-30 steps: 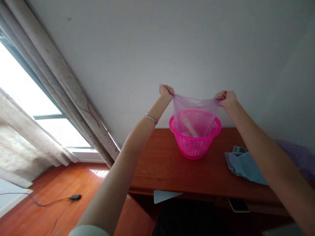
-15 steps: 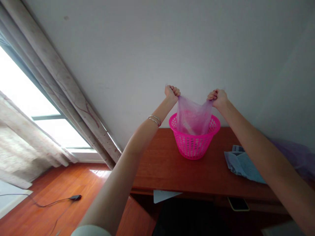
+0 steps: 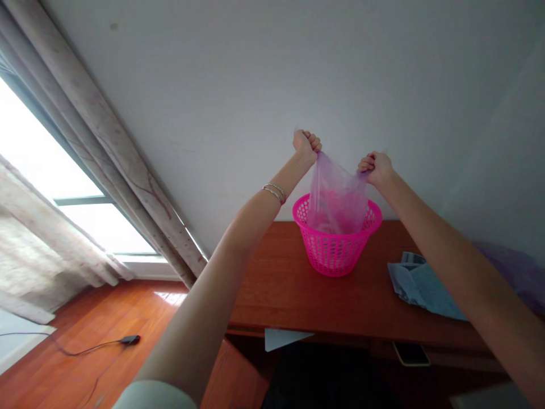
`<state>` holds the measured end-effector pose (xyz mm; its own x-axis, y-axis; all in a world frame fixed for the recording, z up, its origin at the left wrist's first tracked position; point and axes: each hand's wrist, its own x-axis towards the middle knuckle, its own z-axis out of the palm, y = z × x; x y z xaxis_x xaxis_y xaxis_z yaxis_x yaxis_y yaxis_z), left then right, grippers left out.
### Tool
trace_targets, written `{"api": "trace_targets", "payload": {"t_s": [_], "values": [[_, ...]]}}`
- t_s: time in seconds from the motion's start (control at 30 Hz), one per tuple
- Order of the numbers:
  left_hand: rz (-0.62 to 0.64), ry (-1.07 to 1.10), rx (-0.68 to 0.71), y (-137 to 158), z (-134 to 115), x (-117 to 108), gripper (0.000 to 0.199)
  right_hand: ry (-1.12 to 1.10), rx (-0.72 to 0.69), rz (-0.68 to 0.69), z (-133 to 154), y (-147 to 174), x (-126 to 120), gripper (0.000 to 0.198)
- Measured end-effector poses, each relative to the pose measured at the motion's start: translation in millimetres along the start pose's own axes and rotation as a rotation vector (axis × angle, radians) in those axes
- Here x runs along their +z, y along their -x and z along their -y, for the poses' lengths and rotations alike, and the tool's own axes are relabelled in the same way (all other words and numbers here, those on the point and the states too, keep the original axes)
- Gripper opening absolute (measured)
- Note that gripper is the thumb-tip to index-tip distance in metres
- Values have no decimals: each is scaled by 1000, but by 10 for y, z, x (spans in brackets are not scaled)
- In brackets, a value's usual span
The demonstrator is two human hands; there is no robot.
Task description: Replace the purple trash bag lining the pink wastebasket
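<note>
Both arms were raised over the pink basket, which stood toward 12 o'clock on the wooden surface. The left hand was clenched into a fist on one top corner of the thin purple bag, and the right hand, at 3 o'clock from it and a little lower, was fisted on the other corner. The bag's lower part hung inside the basket; what lay in it was too blurred to tell.

The film looked very thin, so a hard pull could likely tear it at a gripped corner. If it caught on the rim, the light basket could tip or lift.

A crumpled blue cloth lay at 4 o'clock from the basket. Under the front edge, a phone and a sheet of paper showed. Curtains framed a bright window at 9 o'clock, and a cable trailed over the wooden floor.
</note>
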<state>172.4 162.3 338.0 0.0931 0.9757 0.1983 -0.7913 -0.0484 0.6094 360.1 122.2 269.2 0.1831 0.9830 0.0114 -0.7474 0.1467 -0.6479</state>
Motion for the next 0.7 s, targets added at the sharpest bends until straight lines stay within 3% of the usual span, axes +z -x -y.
{"api": "trace_targets", "payload": {"t_s": [0.37,0.7], "values": [[4,64,29,-168,-202,366,41,126,-80,2,273,-10,344,34],[43,-88,224,-311,-850,784,37,174,-210,-18,773,22,1019,37]]}}
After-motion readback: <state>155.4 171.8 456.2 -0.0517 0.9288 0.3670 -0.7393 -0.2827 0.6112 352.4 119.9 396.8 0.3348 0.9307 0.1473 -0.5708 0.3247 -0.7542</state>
